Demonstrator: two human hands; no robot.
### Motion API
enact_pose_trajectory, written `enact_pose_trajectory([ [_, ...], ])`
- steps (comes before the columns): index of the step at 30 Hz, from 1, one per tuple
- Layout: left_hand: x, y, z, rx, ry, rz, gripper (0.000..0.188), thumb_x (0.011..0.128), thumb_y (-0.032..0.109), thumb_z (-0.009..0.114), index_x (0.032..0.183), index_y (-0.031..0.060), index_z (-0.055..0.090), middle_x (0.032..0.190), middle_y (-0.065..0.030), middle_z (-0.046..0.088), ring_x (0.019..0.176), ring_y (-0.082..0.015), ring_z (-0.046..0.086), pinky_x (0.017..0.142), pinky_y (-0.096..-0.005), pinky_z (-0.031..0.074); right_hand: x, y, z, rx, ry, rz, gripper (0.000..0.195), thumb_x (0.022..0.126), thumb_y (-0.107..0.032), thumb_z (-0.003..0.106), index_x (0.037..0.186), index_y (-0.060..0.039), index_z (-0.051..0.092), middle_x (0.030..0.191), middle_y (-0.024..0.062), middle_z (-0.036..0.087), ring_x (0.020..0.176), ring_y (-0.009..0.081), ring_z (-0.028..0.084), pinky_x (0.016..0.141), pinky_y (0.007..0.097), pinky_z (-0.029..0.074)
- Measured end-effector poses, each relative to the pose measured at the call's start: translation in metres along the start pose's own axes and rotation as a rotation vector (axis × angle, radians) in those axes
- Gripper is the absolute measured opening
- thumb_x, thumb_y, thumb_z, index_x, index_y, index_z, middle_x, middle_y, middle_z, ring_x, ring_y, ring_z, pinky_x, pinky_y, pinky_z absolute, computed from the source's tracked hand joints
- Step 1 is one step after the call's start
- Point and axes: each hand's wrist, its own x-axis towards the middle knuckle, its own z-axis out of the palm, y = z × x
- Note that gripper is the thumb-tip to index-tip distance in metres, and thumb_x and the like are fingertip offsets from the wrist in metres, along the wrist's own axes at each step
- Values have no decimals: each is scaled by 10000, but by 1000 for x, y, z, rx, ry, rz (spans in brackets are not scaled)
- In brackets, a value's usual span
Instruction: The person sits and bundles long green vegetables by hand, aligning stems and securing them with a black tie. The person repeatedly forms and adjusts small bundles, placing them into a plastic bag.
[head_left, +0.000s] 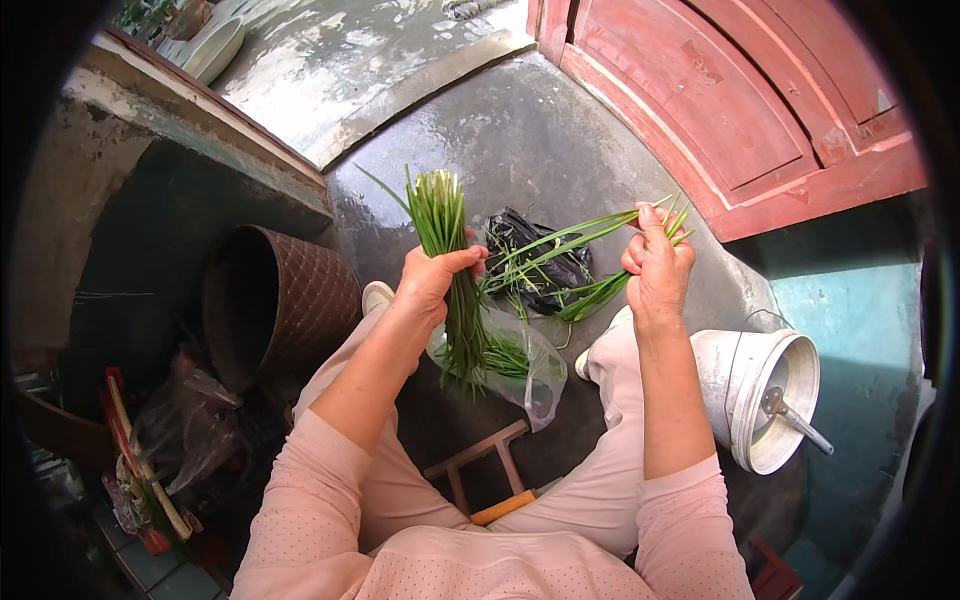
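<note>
My left hand is closed around a thick bunch of green garlic chives, cut pale ends up and leaves hanging down. Off to the right, my right hand grips a few loose chive stalks whose leaves trail to the left. Between the hands on the floor lies a black plastic bag with chive scraps scattered over it. Nearer to me, a clear plastic bag holds more chives, partly hidden behind the bunch's hanging leaves.
A brown quilted-pattern bin stands at the left. On the right is a white bucket with a metal-handled tool in it. A red wooden door and a raised threshold lie ahead. A small frame sits between my legs.
</note>
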Motion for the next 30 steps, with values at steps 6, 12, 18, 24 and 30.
enact_pose_trajectory([
  [6,-1,8,-3,-29,79,91,313,730,-6,679,1019,-2,557,803,-89,631,627,-143,575,562,-259,459,-4,2,2,-101,-90,40,84,839,-107,616,860,-28,598,635,-22,510,405,7,316,351,182,235],
  [12,-7,2,18,-101,-91,93,373,697,13,736,1021,-7,552,797,-62,614,630,-117,545,572,-246,447,-23,12,14,-237,-460,265,106,840,-112,604,824,-11,632,614,-45,494,426,-3,318,377,169,232],
  [18,-5,-7,31,-192,-310,133,441,690,31,756,1069,-5,533,844,-75,630,713,-126,586,623,-253,464,-41,26,24,-364,-586,362,114,831,-136,612,773,-39,597,604,-48,504,474,8,377,422,174,281],
  [24,-1,-13,26,-208,-243,145,411,690,5,743,1049,-4,543,797,-57,613,655,-119,559,593,-250,451,-37,18,24,-348,-768,531,148,867,-205,558,799,-74,550,637,-56,484,475,12,328,426,181,252],
  [30,0,-11,24,-230,-169,163,376,734,37,713,1061,-5,533,786,-69,612,622,-121,546,566,-245,444,-34,9,26,-413,-833,605,133,864,-205,531,788,-99,504,645,-27,499,493,20,335,419,172,235],
])
